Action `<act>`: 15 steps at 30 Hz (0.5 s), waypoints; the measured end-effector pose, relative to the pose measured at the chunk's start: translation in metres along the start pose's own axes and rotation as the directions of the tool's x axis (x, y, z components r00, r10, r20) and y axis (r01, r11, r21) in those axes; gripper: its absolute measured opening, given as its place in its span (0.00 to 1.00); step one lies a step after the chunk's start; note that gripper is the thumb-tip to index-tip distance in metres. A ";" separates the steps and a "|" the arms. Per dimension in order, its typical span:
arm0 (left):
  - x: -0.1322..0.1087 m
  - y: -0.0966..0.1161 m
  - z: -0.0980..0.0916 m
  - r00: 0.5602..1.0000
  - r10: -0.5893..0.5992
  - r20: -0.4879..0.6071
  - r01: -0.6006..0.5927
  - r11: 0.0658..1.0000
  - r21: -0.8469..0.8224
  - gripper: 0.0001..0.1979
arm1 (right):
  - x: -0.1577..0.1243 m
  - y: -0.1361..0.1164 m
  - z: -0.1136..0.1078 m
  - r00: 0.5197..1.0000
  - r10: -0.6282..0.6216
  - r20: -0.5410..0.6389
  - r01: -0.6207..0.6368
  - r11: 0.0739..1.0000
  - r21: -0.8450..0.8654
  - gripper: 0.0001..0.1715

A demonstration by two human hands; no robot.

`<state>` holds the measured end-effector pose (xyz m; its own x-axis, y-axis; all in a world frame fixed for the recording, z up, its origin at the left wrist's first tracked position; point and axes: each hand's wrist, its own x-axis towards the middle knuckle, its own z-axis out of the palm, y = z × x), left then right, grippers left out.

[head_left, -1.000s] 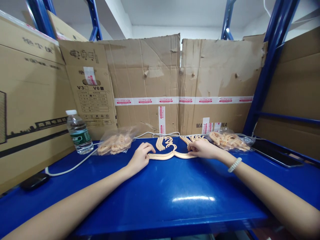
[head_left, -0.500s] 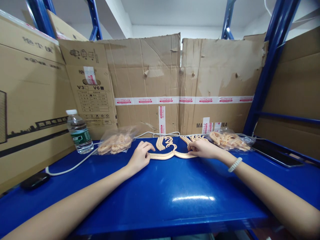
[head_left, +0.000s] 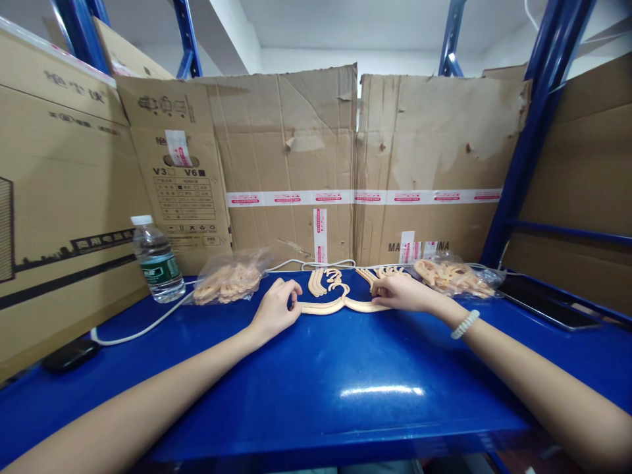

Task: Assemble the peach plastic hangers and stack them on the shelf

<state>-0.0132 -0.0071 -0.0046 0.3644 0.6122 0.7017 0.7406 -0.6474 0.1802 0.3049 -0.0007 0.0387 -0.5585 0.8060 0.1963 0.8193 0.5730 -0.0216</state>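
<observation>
Several smooth beige curved strips lie on the blue table in front of me. A left curved strip (head_left: 320, 309) and a right curved strip (head_left: 359, 307) meet in the middle, below a hook-shaped beige piece (head_left: 340, 288). My left hand (head_left: 279, 308) has its fingers curled, thumb and index at the outer end of the left strip. My right hand (head_left: 399, 292), with a pale beaded band on the wrist, pinches the outer part of the right strip and hides its end. Behind lie a left group of beige strips (head_left: 316, 283) and a right group (head_left: 366, 276).
Clear plastic bags of beige pieces lie at left (head_left: 230, 283) and right (head_left: 457, 276). A water bottle (head_left: 157, 263), a black rounded object (head_left: 72, 355) and a white cable (head_left: 148, 336) are at left. A dark phone-like slab (head_left: 548, 303) lies right. Cardboard (head_left: 291, 158) stands behind.
My left hand's fingers have curled in more, and it has shifted slightly to the right along the left strip. My right hand stays in about the same place.
</observation>
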 end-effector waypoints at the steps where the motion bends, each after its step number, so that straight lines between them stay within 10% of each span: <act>1: 0.000 0.000 0.000 1.000 -0.008 0.004 0.008 1.000 0.003 0.13 | 0.000 0.001 -0.001 1.000 0.004 -0.001 -0.004 1.000 0.005 0.08; 15: 0.000 0.005 -0.003 0.996 -0.085 0.036 0.081 0.990 0.117 0.12 | -0.006 0.000 -0.020 0.996 0.050 0.071 -0.051 0.999 0.007 0.16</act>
<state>-0.0111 -0.0111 -0.0020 0.3199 0.6810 0.6587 0.8282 -0.5386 0.1546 0.3110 -0.0079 0.0576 -0.5245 0.8422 0.1245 0.8456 0.5324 -0.0384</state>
